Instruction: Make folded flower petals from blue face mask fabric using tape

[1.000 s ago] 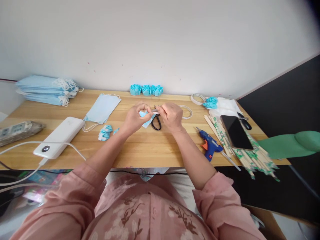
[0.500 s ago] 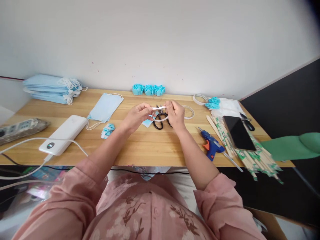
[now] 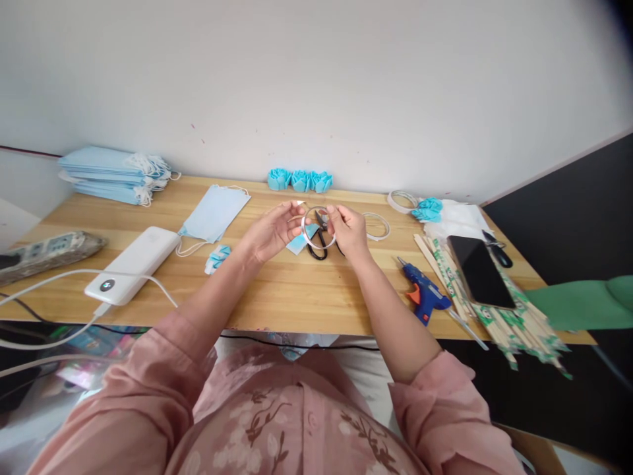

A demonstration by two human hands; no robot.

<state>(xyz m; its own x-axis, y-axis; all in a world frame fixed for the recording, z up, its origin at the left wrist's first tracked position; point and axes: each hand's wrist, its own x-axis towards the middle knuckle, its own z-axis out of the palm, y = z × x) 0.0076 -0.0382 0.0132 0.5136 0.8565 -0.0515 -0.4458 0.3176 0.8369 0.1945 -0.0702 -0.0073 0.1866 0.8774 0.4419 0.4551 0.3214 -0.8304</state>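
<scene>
In my right hand a thin roll of double-sided tape is pinched at its right side, its ring facing me. My left hand is by the roll's left edge, palm partly turned up and fingers loosely curled and apart. A small white bit shows at its fingertips; whether it is stuck to a finger I cannot tell. Behind and below the roll lie black-handled scissors and a blue piece of mask fabric, both partly hidden.
Blue fabric flowers line the wall. Left are stacked masks, a single mask, a folded blue-white piece and a power bank. Right are tape rolls, a glue gun, chopsticks and a phone.
The roll has turned from nearly edge-on to facing me. My left hand has eased its pinch on the white strip and opened. The view has shifted slightly.
</scene>
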